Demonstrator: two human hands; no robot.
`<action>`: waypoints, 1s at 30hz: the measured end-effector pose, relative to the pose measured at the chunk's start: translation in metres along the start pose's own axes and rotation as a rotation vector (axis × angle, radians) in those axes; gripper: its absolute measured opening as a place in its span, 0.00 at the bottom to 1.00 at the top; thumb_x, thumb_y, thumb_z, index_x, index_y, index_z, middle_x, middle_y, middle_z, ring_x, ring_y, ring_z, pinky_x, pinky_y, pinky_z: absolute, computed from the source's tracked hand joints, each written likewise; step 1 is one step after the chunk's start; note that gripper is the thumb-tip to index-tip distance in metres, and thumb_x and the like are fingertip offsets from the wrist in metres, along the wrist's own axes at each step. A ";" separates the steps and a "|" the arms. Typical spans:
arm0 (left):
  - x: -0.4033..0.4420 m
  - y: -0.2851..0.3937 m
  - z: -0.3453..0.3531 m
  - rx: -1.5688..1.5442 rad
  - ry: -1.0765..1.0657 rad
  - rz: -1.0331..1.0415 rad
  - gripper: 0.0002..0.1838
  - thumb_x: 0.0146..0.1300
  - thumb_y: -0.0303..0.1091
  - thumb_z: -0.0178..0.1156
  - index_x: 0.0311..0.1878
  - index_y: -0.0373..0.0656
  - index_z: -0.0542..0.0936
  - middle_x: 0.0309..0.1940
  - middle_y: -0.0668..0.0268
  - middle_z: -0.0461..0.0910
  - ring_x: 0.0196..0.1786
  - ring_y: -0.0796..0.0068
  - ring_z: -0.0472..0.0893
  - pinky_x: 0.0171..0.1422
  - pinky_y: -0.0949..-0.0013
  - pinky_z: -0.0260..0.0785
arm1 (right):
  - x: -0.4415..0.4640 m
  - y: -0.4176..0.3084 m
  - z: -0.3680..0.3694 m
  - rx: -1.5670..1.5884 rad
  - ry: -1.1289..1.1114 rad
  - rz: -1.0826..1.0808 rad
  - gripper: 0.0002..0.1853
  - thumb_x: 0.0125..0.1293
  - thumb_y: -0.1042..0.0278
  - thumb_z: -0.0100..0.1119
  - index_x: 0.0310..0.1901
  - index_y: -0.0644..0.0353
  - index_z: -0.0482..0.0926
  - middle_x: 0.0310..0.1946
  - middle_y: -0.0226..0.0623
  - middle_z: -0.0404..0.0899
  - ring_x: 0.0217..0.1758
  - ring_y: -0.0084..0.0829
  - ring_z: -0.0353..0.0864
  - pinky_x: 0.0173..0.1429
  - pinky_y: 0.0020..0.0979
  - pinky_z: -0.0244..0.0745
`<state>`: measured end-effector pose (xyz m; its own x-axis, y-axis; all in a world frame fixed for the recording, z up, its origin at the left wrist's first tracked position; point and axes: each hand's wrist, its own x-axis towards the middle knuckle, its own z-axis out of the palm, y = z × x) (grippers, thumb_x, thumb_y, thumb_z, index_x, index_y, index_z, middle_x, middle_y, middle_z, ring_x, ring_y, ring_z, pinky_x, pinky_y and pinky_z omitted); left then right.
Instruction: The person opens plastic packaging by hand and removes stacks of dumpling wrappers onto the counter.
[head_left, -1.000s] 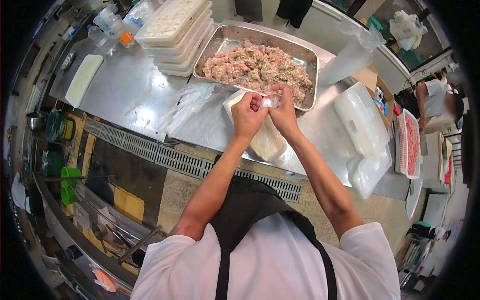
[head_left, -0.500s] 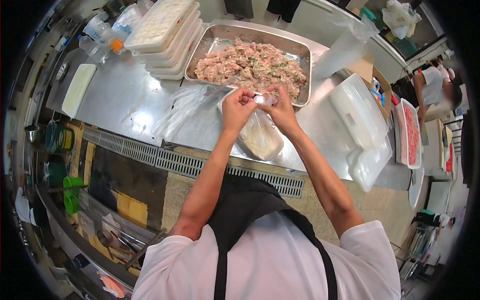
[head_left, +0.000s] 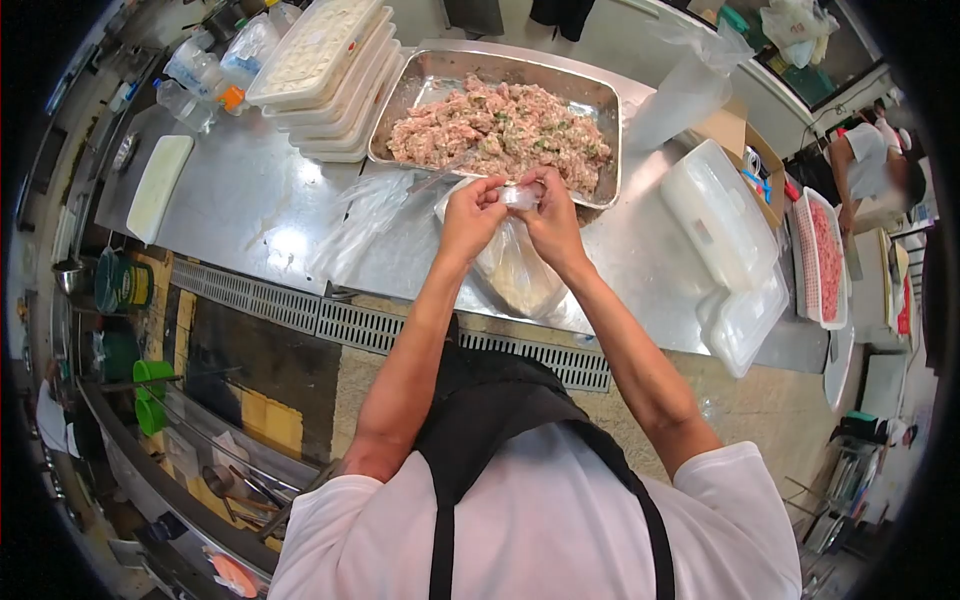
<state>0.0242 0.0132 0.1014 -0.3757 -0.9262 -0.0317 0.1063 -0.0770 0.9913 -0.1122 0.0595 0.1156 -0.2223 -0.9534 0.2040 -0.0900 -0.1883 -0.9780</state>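
"What's being handled over there?"
"A clear bag (head_left: 522, 272), right in the middle of the frame, at the near edge of the worktop (head_left: 270, 215). The left hand (head_left: 470, 220) and the right hand (head_left: 552, 222) are both pinching its gathered neck between thumb and fingertips."
"Why so high up the bag?"
"I'd guess the worktop bears most of the weight, so the hands need only manage the thin plastic. Lying that close keeps it in easy reach, too."
"And how does it look?"
"See-through and shiny, wrinkled towards the neck, rounded and plump below with something pale and creamy. What that is, I can't tell from here."
"What's around it?"
"Just beyond, a metal tray (head_left: 436, 92) of minced meat (head_left: 515, 130) flecked with green. Loose plastic (head_left: 362, 215) lies to the left. Stacked boxes (head_left: 330, 95) stand at the upper left, probably piled to save room; a translucent box (head_left: 712, 208) lies to the right."
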 end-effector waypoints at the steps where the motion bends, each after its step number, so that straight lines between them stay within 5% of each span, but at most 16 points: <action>1: -0.001 0.000 0.001 -0.049 -0.010 0.006 0.22 0.57 0.17 0.55 0.58 0.28 0.75 0.44 0.62 0.83 0.44 0.78 0.82 0.50 0.76 0.75 | -0.002 0.001 0.001 -0.074 0.025 -0.039 0.18 0.57 0.82 0.65 0.47 0.61 0.69 0.35 0.38 0.81 0.41 0.27 0.82 0.45 0.29 0.75; 9: -0.003 0.003 0.003 -0.215 -0.028 -0.010 0.19 0.56 0.16 0.55 0.53 0.29 0.77 0.42 0.62 0.83 0.42 0.79 0.82 0.48 0.77 0.74 | -0.007 -0.012 0.006 -0.258 0.098 -0.035 0.20 0.55 0.76 0.69 0.49 0.61 0.74 0.38 0.41 0.84 0.44 0.28 0.84 0.45 0.29 0.76; 11: -0.003 0.004 0.003 -0.182 -0.026 -0.015 0.18 0.56 0.15 0.54 0.52 0.29 0.77 0.42 0.62 0.83 0.42 0.78 0.82 0.48 0.77 0.75 | -0.008 -0.013 0.011 -0.008 0.284 0.119 0.20 0.55 0.72 0.71 0.48 0.63 0.75 0.38 0.39 0.84 0.41 0.26 0.84 0.42 0.27 0.76; 17: -0.004 0.001 0.008 -0.196 0.068 0.009 0.15 0.57 0.17 0.57 0.49 0.30 0.80 0.38 0.62 0.84 0.38 0.80 0.81 0.44 0.78 0.74 | -0.010 -0.003 0.004 0.142 0.199 0.440 0.13 0.55 0.71 0.73 0.39 0.68 0.83 0.31 0.33 0.84 0.29 0.19 0.79 0.33 0.24 0.73; 24: -0.006 0.005 0.011 -0.114 0.060 0.027 0.14 0.58 0.19 0.57 0.47 0.31 0.80 0.37 0.65 0.83 0.37 0.82 0.80 0.43 0.79 0.72 | -0.013 -0.005 -0.001 0.106 0.185 0.387 0.10 0.56 0.75 0.71 0.38 0.69 0.85 0.29 0.33 0.84 0.28 0.19 0.78 0.32 0.24 0.72; 30: -0.004 0.007 0.007 -0.061 0.024 0.010 0.11 0.60 0.21 0.54 0.46 0.34 0.79 0.37 0.68 0.81 0.36 0.84 0.77 0.41 0.79 0.70 | -0.015 -0.014 -0.006 0.241 0.124 0.359 0.12 0.58 0.79 0.69 0.43 0.65 0.81 0.37 0.33 0.83 0.36 0.19 0.79 0.41 0.22 0.74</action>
<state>0.0198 0.0185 0.1096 -0.3523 -0.9355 -0.0258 0.1659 -0.0896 0.9821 -0.1135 0.0777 0.1262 -0.3139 -0.9357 -0.1611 0.2392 0.0863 -0.9671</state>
